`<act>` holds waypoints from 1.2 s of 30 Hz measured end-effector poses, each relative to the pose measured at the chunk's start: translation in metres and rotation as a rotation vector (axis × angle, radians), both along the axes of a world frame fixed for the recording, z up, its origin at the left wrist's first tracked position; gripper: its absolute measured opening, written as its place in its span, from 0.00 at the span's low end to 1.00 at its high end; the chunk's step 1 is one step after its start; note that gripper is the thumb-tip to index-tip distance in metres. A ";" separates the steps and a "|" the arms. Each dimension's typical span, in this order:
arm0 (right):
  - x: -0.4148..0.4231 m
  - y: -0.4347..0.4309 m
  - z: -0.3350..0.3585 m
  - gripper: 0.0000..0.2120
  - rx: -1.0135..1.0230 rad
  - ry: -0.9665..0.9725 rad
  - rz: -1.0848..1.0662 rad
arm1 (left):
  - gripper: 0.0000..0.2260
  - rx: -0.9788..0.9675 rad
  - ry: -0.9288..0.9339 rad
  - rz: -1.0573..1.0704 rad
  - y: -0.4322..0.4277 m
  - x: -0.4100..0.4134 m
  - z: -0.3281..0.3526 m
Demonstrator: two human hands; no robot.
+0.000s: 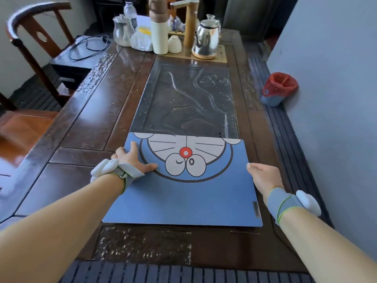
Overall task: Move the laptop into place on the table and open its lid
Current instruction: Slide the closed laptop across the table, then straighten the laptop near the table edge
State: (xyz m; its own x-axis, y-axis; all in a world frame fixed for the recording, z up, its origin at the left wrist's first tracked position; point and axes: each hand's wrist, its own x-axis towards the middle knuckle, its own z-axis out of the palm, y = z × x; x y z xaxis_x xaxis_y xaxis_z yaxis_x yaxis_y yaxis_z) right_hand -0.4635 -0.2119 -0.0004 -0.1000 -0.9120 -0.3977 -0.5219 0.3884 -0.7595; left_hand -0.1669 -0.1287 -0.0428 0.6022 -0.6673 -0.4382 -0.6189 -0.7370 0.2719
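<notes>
A closed laptop with a blue cartoon-cat skin lies flat on the near end of the dark wooden table, its far edge over the carved stone tray. My left hand grips its left edge, thumb and forefinger spread on the lid. My right hand holds the right edge, fingers tucked under and out of sight. Both wrists wear grey straps with white sensors.
A carved stone tea tray fills the table's middle. At the far end stand a steel kettle, glass teapot, white cups and a tall cylinder. A wooden chair is at left, a red-lined bin on the floor at right.
</notes>
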 end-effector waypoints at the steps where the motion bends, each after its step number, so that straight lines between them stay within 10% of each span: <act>1: 0.001 0.001 -0.001 0.13 0.002 -0.004 0.001 | 0.47 0.005 0.001 0.006 0.002 0.001 0.000; 23: -0.013 0.019 0.011 0.18 0.027 0.002 -0.075 | 0.46 0.039 -0.066 -0.085 0.013 -0.031 0.013; 36: -0.020 0.015 0.022 0.15 0.167 -0.194 -0.206 | 0.49 0.007 -0.151 -1.096 0.057 -0.115 0.016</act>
State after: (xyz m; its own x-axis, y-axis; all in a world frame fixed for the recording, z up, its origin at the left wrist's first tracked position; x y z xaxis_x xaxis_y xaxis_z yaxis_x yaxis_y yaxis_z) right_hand -0.4836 -0.1969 0.0213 -0.1831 -0.8014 -0.5694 -0.2714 0.5979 -0.7542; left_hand -0.2818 -0.0721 -0.0265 -0.2660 -0.8696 -0.4159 -0.9637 0.2296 0.1361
